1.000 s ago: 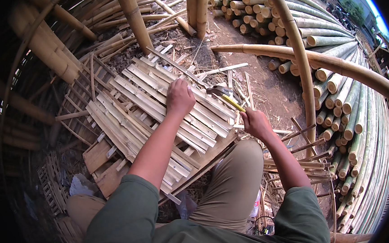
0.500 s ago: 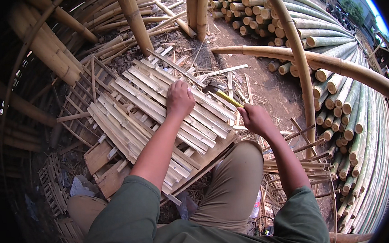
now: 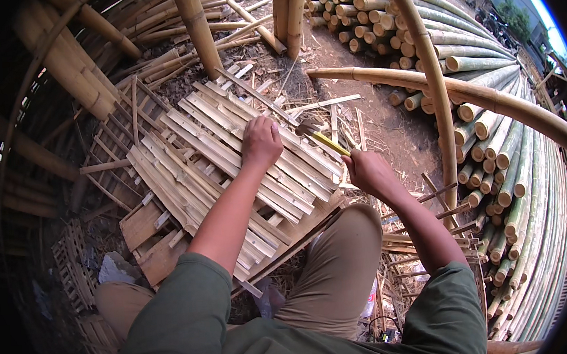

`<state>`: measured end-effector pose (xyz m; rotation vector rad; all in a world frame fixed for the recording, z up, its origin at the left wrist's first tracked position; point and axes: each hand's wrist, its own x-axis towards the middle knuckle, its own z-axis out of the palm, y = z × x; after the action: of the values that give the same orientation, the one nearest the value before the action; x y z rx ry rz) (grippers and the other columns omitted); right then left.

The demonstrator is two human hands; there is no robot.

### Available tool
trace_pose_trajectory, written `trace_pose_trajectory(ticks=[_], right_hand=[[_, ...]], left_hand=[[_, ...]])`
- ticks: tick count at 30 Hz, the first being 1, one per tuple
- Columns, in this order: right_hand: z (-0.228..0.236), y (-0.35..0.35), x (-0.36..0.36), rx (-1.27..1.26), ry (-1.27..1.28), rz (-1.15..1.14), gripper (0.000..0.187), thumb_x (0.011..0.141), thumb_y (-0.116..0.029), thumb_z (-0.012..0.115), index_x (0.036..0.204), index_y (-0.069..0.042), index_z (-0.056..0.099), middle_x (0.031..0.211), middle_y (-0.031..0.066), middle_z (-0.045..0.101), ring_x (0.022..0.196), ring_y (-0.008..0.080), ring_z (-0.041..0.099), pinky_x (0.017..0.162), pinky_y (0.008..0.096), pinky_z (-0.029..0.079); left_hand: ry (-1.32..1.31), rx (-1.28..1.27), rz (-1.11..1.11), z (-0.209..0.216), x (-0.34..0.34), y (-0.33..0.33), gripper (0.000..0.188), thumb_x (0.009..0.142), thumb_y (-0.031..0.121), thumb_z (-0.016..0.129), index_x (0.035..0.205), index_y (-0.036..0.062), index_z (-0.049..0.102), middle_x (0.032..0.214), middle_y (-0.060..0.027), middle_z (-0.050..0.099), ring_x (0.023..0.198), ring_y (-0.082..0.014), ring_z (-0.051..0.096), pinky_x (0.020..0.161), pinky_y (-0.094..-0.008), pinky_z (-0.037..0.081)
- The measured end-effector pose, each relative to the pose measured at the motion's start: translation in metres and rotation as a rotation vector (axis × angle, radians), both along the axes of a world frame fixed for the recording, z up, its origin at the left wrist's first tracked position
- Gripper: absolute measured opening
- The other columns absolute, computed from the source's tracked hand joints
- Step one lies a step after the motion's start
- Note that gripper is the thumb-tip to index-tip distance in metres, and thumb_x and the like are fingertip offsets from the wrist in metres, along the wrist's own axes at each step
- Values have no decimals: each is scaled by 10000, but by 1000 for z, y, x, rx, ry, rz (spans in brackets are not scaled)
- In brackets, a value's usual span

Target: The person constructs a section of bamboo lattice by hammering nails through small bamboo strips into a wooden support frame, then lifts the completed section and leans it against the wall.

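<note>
A panel of pale split bamboo slats (image 3: 206, 149), laid side by side over crosspieces, rests on a wooden board (image 3: 328, 208) in front of me. My left hand (image 3: 261, 141) is on the panel's right part, its fingers bent down and closed; whatever they pinch is too small or hidden to make out. To its right, my right hand (image 3: 367, 170) is wrapped round the yellow handle of a hammer (image 3: 325, 140). The dark hammer head lies low, close by the slats on the panel's far right edge, a short way from my left fingers.
Stacked green bamboo poles (image 3: 506, 168) fill the right side. A curved bamboo rail (image 3: 448, 86) and upright posts (image 3: 196, 32) stand around the work. A slatted bamboo panel (image 3: 114, 152) lies to the left, loose sticks (image 3: 426, 236) by my right knee, and scraps cover the soil.
The hammer and my right hand have shifted very slightly to the left, and my right elbow has moved outward. My left hand stays in about the same place on the slats.
</note>
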<state>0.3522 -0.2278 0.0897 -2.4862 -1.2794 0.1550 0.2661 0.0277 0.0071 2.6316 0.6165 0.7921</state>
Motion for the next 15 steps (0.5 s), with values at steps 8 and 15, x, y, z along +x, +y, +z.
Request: trace_pose_trajectory(ticks=[8,15], right_hand=[[23,7,-5,51,46,-148,415,975,-331,490,774,15,599,680,265,600,672,466,593,632,540,469],[17,2,-2,48,71,-152,404,975,-325,501,796,21,607,695,272,592,656,454,583,619,518,450]], left_hand=[[-7,-11,16,-3,-4,1,202,930,187,454,900,21,566,967,-164,572,985,-335,541,940,-438,416],[-24,4,8,-4,2,-1,195,928,186,455,895,28,564,963,-160,567,981,-331,539,944,-434,413]])
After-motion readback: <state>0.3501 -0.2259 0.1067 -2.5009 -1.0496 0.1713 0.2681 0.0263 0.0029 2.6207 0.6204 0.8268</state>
